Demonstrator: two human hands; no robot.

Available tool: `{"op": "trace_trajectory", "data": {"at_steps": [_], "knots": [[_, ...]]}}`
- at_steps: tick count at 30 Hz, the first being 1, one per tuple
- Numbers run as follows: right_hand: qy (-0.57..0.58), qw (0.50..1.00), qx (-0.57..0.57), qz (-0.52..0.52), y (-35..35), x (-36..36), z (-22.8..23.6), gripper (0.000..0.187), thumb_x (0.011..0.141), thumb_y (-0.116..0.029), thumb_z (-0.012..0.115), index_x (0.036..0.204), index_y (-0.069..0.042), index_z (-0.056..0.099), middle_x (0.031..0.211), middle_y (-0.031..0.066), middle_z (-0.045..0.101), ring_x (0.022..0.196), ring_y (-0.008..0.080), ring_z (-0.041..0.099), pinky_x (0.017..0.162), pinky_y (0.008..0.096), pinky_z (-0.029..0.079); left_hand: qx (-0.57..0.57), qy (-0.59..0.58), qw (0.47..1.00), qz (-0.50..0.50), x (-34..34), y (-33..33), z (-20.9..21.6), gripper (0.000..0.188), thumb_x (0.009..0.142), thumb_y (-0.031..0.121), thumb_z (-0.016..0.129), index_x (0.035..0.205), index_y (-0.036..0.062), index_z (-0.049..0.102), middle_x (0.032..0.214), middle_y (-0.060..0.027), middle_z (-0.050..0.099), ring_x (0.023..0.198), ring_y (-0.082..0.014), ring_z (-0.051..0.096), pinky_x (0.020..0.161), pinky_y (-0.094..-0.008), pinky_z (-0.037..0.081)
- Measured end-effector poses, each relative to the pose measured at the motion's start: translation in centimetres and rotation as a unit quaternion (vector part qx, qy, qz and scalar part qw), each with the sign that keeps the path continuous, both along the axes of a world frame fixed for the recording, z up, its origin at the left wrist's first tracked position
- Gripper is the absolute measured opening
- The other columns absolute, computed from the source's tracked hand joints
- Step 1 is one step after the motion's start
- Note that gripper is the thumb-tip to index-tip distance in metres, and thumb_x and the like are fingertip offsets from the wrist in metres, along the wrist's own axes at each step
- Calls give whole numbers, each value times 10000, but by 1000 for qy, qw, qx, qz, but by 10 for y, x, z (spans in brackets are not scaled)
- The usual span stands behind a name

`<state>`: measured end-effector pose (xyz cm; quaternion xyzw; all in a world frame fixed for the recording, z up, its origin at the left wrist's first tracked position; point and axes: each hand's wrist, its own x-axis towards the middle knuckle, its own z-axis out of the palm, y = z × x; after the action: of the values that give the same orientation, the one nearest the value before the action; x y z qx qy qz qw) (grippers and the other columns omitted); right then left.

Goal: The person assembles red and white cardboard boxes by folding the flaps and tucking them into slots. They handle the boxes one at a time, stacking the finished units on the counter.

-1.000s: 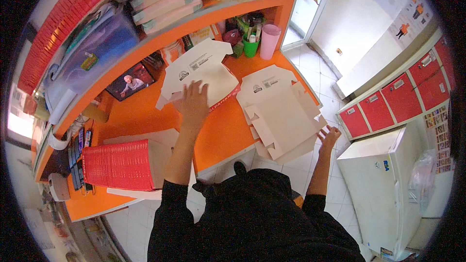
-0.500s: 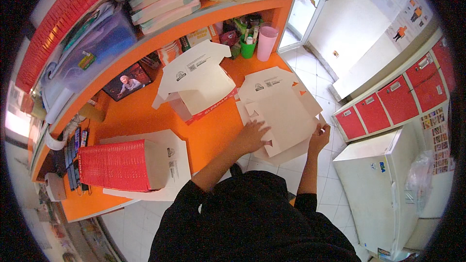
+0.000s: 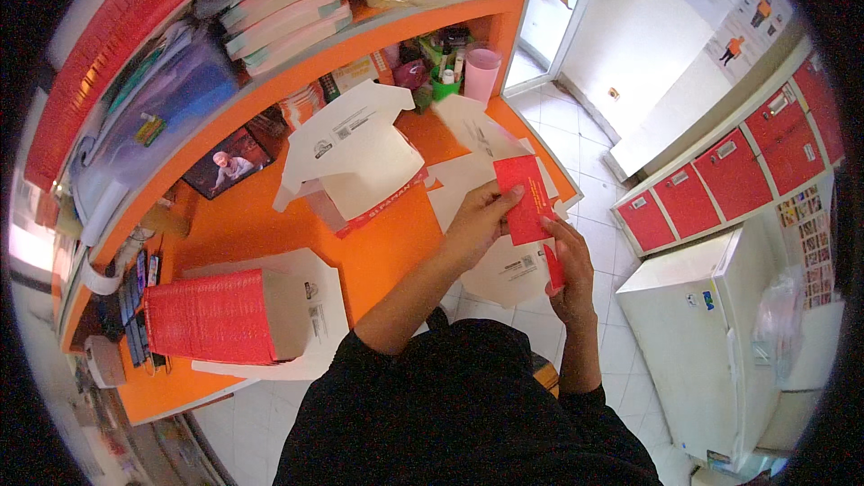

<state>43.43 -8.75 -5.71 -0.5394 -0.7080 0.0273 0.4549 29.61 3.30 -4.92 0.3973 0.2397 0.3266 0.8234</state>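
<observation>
A white cardboard box blank with red sides (image 3: pixel 525 202) is half folded in front of me, over the right end of the orange desk. My left hand (image 3: pixel 481 227) grips its upright red panel, thumb lying on the red face. Lower down, my right hand (image 3: pixel 573 272) pinches the blank by a small red end flap. Fingers behind the card are partly hidden. Beyond my left hand stands a made-up white box (image 3: pixel 373 166) with a red side and a raised lid. To the left, a thick stack of red-edged folded boxes (image 3: pixel 211 317) rests on a flat white blank (image 3: pixel 324 306).
An orange shelf edge (image 3: pixel 387 40) runs along the desk's back. Under it are a tablet (image 3: pixel 227 162) playing video, a green pen cup (image 3: pixel 443 88) and a pink tumbler (image 3: pixel 481 72). Red lockers (image 3: pixel 733 175) and a white fridge (image 3: pixel 688 333) stand at right.
The blank, lying flat with its pale side up, has been folded so a red panel faces me. My left hand has moved up onto that panel; my right hand has shifted lower and slightly left.
</observation>
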Motion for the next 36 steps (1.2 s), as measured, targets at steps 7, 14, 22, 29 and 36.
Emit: {"op": "trace_trajectory", "data": {"at_steps": [7, 14, 22, 29, 36], "knots": [[-65, 994, -40, -73, 9, -17, 18, 590, 799, -296, 610, 1340, -143, 433, 1414, 147, 340, 1234, 347, 399, 980, 397, 392, -63, -79, 995, -10, -7, -24, 19, 246, 953, 157, 464, 1144, 16, 527, 1069, -74, 607, 939, -150, 604, 798, -275, 511], [12, 981, -12, -195, 19, -44, 14, 518, 947, -322, 409, 1368, -26, 350, 1420, 211, 296, 1275, 374, 329, 1058, 426, 263, 47, 14, 999, 21, 7, -52, 4, 241, 970, 162, 433, 1132, 12, 530, 1000, -31, 585, 864, -95, 561, 752, -256, 491], [450, 886, -100, -43, 25, -10, -8, 596, 955, -485, 268, 1377, -70, 338, 1419, 138, 313, 1263, 277, 364, 1029, 424, 312, 395, 260, 880, -37, -21, -26, 14, 297, 948, 145, 408, 1194, -1, 488, 984, -207, 610, 890, -319, 606, 831, -356, 465], [261, 945, -182, -81, 62, 38, -53, 346, 963, -277, 434, 1273, -123, 433, 1224, 103, 473, 1160, 200, 432, 967, 357, 360, 393, 274, 873, -89, -40, -8, -54, 292, 918, 115, 441, 1175, -5, 509, 973, -221, 619, 893, -315, 611, 777, -369, 474], [-5, 994, -107, -1, 68, 15, -43, 150, 841, -99, 579, 983, -51, 584, 1048, 125, 537, 1009, 281, 502, 912, 352, 382, 287, 311, 903, -70, -39, -3, -77, 295, 920, 215, 504, 1081, -13, 599, 882, -126, 663, 771, -186, 608, 727, -326, 488]]}}
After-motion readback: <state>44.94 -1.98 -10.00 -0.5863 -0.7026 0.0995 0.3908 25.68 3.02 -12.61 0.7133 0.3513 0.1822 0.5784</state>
